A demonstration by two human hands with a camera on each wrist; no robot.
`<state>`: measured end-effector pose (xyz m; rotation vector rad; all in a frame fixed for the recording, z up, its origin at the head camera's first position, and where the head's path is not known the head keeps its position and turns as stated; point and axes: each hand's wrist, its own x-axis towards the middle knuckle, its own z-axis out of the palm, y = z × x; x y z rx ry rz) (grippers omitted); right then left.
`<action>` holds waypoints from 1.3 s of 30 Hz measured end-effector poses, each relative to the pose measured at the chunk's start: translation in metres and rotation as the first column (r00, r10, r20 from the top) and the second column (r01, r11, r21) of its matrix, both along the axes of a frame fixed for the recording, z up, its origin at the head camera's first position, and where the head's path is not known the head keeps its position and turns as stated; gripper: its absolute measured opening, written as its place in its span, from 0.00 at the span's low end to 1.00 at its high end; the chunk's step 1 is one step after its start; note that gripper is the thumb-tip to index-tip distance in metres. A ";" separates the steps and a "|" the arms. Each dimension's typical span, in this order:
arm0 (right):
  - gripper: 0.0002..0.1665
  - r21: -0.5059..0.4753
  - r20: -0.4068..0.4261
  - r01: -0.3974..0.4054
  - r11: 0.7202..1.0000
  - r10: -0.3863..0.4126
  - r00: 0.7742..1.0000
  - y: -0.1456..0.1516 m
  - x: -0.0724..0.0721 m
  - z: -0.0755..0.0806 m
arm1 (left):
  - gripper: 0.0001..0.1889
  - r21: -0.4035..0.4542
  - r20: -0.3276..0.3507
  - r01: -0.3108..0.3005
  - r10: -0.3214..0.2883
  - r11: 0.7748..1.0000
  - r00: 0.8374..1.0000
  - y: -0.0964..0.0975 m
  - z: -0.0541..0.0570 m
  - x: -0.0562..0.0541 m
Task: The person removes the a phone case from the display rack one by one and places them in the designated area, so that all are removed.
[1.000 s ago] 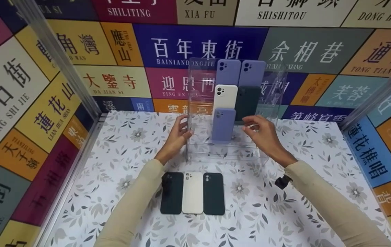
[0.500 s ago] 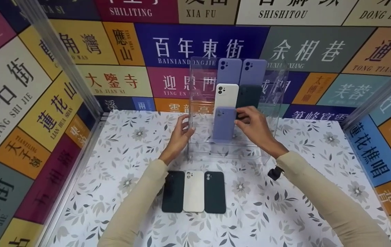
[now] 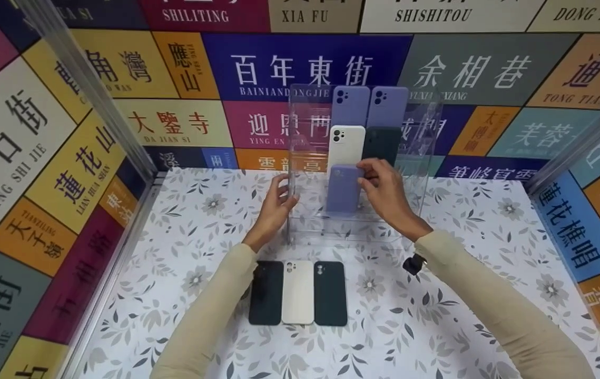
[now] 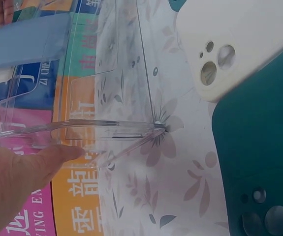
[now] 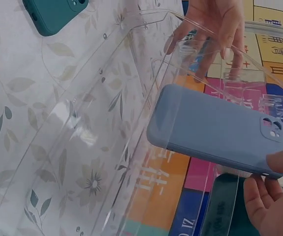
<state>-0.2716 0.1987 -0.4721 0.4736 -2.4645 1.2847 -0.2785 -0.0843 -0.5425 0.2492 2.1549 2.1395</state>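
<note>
A clear acrylic display stand (image 3: 307,142) with stepped tiers holds several phone cases. My right hand (image 3: 388,192) pinches a lavender phone case (image 3: 342,197) near its upper right corner, thumb on the back and fingers on the other face, as the right wrist view shows. This case (image 5: 205,130) leans upright in the lowest tier. At the stand's left side, my left hand (image 3: 272,213) grips the clear side panel, thumb in front and fingers behind. Behind the lavender case are a white case (image 3: 346,145) and a dark green case (image 3: 381,142), with two more lavender cases (image 3: 351,105) on top.
Three phone cases lie side by side on the floral tabletop (image 3: 415,321) in front of the stand: a dark case (image 3: 266,295), a cream case (image 3: 298,295) and a dark green case (image 3: 330,295). Sign-printed walls enclose the back and sides.
My right hand has moved left from beside the lavender case onto its upper right edge and now pinches it. The left hand stays at the stand's side.
</note>
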 end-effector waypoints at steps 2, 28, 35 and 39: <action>0.15 -0.011 -0.022 0.015 1.000 -0.015 1.000 0.000 0.003 0.000 | 0.31 0.001 0.002 -0.002 0.002 1.000 1.000 0.000 0.000 0.000; 0.14 -0.132 -0.244 -0.025 0.991 -0.008 0.970 0.036 0.061 -0.010 | 0.31 -0.012 0.005 0.016 -0.016 1.000 1.000 -0.001 0.000 0.002; 0.14 -0.131 -0.191 -0.051 0.990 0.025 0.981 0.044 0.079 -0.029 | 0.31 -0.030 0.016 0.008 -0.008 1.000 1.000 -0.001 0.002 0.002; 0.15 -0.132 -0.159 -0.037 0.991 0.016 0.987 0.050 0.087 -0.040 | 0.32 -0.029 0.018 0.007 -0.006 1.000 1.000 -0.001 0.002 0.002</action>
